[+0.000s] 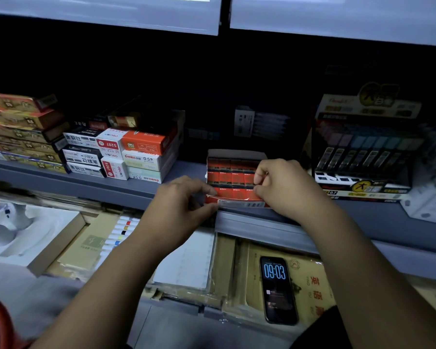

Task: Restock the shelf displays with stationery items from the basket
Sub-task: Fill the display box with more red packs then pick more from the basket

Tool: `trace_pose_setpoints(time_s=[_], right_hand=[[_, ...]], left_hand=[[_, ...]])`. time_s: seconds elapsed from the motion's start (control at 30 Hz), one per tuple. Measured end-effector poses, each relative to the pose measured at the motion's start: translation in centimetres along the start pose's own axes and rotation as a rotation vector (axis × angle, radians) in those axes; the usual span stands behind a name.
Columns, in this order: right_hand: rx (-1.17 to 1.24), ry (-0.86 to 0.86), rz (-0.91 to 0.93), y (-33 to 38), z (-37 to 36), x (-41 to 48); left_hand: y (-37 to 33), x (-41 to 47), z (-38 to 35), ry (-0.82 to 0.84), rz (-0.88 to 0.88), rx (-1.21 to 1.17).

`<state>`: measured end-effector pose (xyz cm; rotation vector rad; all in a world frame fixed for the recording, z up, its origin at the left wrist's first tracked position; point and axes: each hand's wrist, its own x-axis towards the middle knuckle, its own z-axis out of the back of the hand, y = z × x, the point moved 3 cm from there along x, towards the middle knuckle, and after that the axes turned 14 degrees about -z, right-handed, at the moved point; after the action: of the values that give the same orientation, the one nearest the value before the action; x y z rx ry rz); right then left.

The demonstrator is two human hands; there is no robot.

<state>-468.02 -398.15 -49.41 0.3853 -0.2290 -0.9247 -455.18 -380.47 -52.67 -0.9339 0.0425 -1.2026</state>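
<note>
Open red display box (233, 181) sits at front lip of shelf (111, 190), between hands. Left hand (179, 200) pinches front-left corner. Right hand (282, 187) curls on right edge (pack or wall, cannot tell). Box just beyond fingertips, both hands equally near; likely push is backward.

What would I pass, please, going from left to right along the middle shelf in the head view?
Stack of gold-brown boxes → stacked white and orange boxes → open red box → black display box of slim cases.
</note>
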Motion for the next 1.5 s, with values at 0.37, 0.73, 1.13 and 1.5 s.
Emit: trace_pose_setpoints(time_s=[0.37,0.73,1.13,1.5], right_hand=[[-0.247,-0.099,0.297,5.2,0.1,-4.7],[-0.208,0.121,0.589,15.5,-5.1,-8.2],[-0.101,0.436,0.889,27.6,-13.8,-16.4],[-0.167,0.588,1.125,33.0,-19.3,-29.5]], left_hand=[[0.6,-4.8,3.2,-0.056,0.028,0.188],[5.1,-12.2,10.2,-0.070,0.231,0.400],[4.8,-25.0,21.0,-0.035,0.583,0.615],[0.7,-40.7,23.8,-0.057,0.855,0.740]])
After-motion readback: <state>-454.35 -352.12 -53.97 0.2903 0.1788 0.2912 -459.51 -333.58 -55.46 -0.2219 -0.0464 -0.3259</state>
